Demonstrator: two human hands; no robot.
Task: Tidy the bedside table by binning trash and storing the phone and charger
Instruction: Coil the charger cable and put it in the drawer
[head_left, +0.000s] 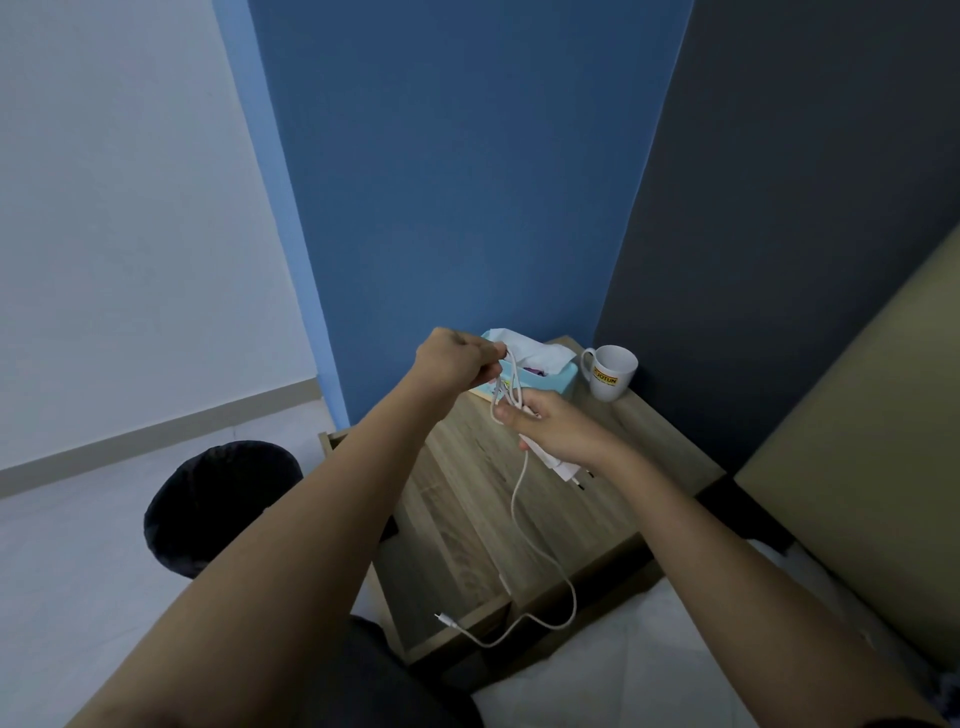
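The left hand (457, 364) pinches a loop of the white charger cable (524, 509) above the bedside table (467, 499); the right hand (556, 428) grips the gathered loops together with the charger plug (563, 467), whose pins poke out below the palm. The risk lies in the free tail — it hangs slack, trails off the table's front edge, and its connector (444, 617) dangles in front of the open drawer (467, 631); a quick wind could snag it on the drawer lip or whip it loose, and the coil may spring apart if either pinch relaxes. The phone is not in view. The tissue box (550, 382) holds tissues, one pulled up; what the mug (608, 371) holds cannot be told; the dark bin (223, 504) on the floor shows no readable contents.
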